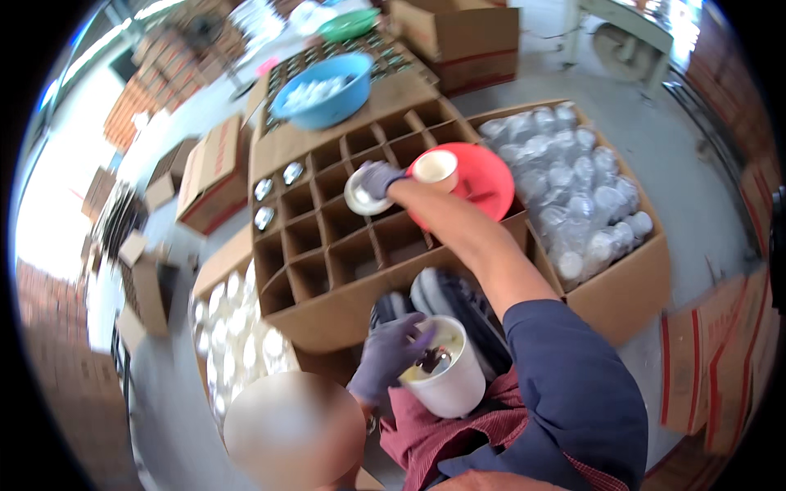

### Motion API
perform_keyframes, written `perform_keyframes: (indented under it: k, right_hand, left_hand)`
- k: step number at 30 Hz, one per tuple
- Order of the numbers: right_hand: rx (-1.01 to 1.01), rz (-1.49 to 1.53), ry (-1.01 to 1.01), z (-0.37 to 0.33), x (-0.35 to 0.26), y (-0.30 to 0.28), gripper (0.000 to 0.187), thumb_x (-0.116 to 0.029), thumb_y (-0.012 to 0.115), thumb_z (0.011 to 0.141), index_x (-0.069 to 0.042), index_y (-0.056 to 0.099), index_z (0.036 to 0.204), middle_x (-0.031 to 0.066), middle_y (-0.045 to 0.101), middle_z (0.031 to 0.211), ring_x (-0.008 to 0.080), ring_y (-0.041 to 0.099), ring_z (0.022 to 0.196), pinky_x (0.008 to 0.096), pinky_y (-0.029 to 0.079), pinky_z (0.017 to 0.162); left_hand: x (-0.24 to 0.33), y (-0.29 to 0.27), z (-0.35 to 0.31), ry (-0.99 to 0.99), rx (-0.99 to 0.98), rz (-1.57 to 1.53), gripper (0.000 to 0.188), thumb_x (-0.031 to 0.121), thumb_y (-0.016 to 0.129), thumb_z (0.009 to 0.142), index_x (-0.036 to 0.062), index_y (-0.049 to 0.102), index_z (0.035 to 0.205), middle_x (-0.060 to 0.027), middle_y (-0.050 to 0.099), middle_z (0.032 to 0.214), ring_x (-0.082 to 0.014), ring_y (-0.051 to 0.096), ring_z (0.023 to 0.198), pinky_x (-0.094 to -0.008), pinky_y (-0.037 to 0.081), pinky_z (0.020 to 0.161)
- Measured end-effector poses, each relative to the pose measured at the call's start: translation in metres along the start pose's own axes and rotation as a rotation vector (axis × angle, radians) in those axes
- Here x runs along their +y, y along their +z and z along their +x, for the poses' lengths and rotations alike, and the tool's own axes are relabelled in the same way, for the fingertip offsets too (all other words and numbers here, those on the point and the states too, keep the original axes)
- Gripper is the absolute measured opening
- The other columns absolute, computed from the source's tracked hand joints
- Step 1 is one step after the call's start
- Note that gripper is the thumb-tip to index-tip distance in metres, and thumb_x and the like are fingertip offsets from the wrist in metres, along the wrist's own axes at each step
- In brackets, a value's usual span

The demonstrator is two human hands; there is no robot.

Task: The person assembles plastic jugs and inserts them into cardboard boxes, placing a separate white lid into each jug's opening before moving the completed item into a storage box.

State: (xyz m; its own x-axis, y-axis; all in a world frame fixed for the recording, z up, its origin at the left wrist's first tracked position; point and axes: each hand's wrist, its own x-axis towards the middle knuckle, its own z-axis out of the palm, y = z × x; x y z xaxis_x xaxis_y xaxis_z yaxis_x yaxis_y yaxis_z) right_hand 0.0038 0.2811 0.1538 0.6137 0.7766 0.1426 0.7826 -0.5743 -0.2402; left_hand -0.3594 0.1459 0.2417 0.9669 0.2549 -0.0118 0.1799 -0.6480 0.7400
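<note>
My right hand (379, 177), in a grey-purple glove, reaches over a divided cardboard box (327, 323). Its fingers are closed on the edge of a white round dish (358, 199), held above the compartments. My left hand (395, 350), gloved alike, is at the left rim of a white tub (458, 389) standing at my lap. Its fingers are apart, and nothing shows in them. Inside the tub lie small dark and shiny pieces (440, 362) that I cannot make out. A cream cup (435, 168) stands on a red plastic basin (489, 184) beside my right wrist.
Silvery-topped items (264, 218) sit in several left compartments. At the right stands a carton of clear plastic-wrapped pieces (585, 196). A blue basin (332, 110) with white pieces rests behind. Shiny pale items (237, 335) fill a box at lower left. A blurred oval hides part of my left forearm.
</note>
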Motion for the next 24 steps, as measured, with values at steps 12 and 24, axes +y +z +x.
perform_keyframes:
  k: [12,24]
  right_hand:
    - [0.167,0.611,-0.482,-0.23,-0.121,-0.096,0.045,-0.027,0.061,0.088,-0.002,0.048,0.123,0.0198,0.06,0.105,0.0303,0.067,0.082,0.0371,0.057,0.062]
    - [-0.407,1.331,-0.003,-0.319,-0.051,-0.097,0.034,-0.031,0.054,0.096,-0.002,0.062,0.11,0.0088,0.065,0.094,0.0169,0.064,0.083,0.0308,0.052,0.073]
  left_hand:
    - [-0.039,-0.032,0.017,0.233,0.725,-0.593,0.059,0.031,0.058,0.092,0.0051,0.04,0.142,-0.0149,0.039,0.147,-0.032,0.041,0.131,-0.0466,0.035,0.109]
    - [-0.032,-0.027,-0.078,0.236,0.137,-0.174,0.054,0.026,0.065,0.069,0.0005,0.066,0.116,-0.0179,0.063,0.119,-0.0345,0.059,0.113,-0.0421,0.043,0.101]
